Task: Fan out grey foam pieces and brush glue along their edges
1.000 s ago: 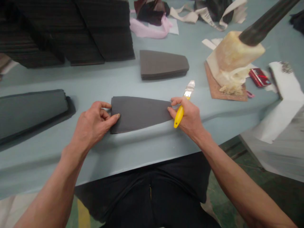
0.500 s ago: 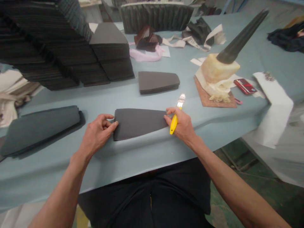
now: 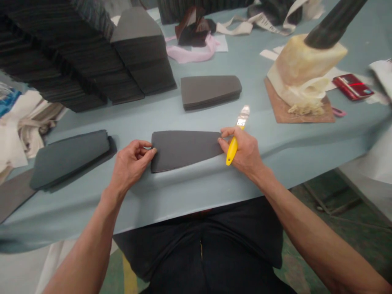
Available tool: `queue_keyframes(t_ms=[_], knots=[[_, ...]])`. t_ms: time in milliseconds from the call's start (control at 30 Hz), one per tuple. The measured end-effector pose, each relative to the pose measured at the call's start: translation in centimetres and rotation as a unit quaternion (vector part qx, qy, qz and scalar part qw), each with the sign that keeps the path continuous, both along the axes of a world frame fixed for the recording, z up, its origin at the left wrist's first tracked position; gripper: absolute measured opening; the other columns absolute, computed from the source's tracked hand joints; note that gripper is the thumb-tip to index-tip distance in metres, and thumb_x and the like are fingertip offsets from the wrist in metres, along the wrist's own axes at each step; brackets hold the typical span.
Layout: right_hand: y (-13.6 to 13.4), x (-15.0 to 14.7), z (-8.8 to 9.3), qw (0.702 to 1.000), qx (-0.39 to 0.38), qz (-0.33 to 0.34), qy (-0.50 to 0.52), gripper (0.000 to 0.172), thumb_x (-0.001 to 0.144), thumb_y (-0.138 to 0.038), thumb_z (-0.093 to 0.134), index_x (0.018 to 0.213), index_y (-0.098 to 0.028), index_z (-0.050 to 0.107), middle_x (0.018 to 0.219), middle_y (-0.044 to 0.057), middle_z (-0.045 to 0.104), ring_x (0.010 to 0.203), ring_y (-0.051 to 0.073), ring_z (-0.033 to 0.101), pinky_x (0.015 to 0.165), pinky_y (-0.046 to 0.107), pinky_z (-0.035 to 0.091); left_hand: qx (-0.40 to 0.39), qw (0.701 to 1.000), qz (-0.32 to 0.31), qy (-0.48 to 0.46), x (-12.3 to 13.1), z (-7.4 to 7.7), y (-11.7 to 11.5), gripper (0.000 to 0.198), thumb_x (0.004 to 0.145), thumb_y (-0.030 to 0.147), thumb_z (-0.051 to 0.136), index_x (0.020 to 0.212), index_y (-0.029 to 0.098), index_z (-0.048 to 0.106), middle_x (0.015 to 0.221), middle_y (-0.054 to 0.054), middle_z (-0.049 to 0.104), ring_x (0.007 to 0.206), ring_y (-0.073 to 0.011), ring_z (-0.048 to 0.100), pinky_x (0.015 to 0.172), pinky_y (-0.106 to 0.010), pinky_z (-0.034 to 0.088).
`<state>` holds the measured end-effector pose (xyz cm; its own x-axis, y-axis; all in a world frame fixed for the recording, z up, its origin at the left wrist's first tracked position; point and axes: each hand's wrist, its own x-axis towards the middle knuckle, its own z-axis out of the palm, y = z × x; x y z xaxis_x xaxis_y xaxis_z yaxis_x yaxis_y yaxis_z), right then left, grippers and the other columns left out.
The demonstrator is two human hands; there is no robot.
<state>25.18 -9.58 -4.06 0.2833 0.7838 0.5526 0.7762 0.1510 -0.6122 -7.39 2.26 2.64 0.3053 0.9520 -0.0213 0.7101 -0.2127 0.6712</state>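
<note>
A dark grey tapered panel (image 3: 186, 150) lies flat on the table in front of me, its wide end to the left. My left hand (image 3: 134, 161) is closed at that wide end, thumb on top of the edge and fingers curled. At the narrow end, the thumb and forefinger of my right hand (image 3: 243, 149) pinch the panel's edge. The same right hand keeps a yellow-handled brush (image 3: 233, 149) tucked across its fingers, metal band and pale tip pointing away from me. Beyond the panel sits a small stack of similar grey pieces (image 3: 210, 92).
Tall stacks of dark panels (image 3: 141, 61) rise at the back left. A dark green-grey pile (image 3: 72, 159) lies left of my hand. To the right, a glue-smeared yellowish container (image 3: 309, 69) stands on a brown board (image 3: 281, 110), near a red case (image 3: 352, 86). Pink cloth (image 3: 196, 53) lies behind.
The camera view has shifted, so most table items appear higher or farther right. Both hands keep the same hold at the panel's two ends, and the brush stays in my right hand.
</note>
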Motion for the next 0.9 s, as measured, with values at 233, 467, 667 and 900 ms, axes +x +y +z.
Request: queue_keyframes(t_ms=[233, 467, 667, 900], knots=[[0.1, 0.0, -0.2, 1.0, -0.003, -0.007, -0.019, 0.011, 0.098, -0.034, 0.068, 0.105, -0.025, 0.067, 0.097, 0.005, 0.08, 0.081, 0.023, 0.073, 0.078, 0.036, 0.056, 0.049, 0.998, -0.046, -0.014, -1.4, -0.6, -0.5, 0.041, 0.091, 0.056, 0.066, 0.109, 0.02, 0.075, 0.087, -0.003, 0.073, 0.07, -0.0169, 0.06, 0.07, -0.032, 0.048], [0.1, -0.1, -0.1, 0.999, -0.016, -0.019, -0.03, 0.013, 0.097, -0.034, 0.069, 0.104, -0.025, 0.067, 0.094, 0.005, 0.079, 0.081, 0.024, 0.074, 0.076, 0.035, 0.055, 0.092, 0.975, -0.201, 0.029, -2.4, 0.1, -0.7, 0.042, 0.099, 0.057, 0.064, 0.117, 0.02, 0.077, 0.104, -0.007, 0.073, 0.08, -0.0182, 0.062, 0.076, -0.034, 0.052], [0.1, -0.1, 0.0, 0.999, -0.026, -0.022, -0.041, 0.013, 0.095, -0.034, 0.07, 0.103, -0.024, 0.067, 0.093, 0.005, 0.079, 0.082, 0.024, 0.074, 0.079, 0.036, 0.055, 0.112, 0.956, -0.268, 0.048, -3.9, -0.4, -0.5, 0.052, 0.097, 0.066, 0.072, 0.128, 0.025, 0.074, 0.123, -0.009, 0.071, 0.103, -0.0236, 0.068, 0.087, -0.035, 0.058], [0.0, 0.0, 0.0, 0.998, -0.032, -0.025, -0.048, 0.014, 0.095, -0.035, 0.069, 0.103, -0.024, 0.067, 0.093, 0.005, 0.078, 0.082, 0.024, 0.073, 0.08, 0.038, 0.056, 0.141, 0.953, -0.265, 0.037, -4.1, -1.2, -1.0, 0.037, 0.102, 0.056, 0.069, 0.124, 0.027, 0.074, 0.118, -0.007, 0.07, 0.099, -0.0226, 0.068, 0.088, -0.037, 0.059]])
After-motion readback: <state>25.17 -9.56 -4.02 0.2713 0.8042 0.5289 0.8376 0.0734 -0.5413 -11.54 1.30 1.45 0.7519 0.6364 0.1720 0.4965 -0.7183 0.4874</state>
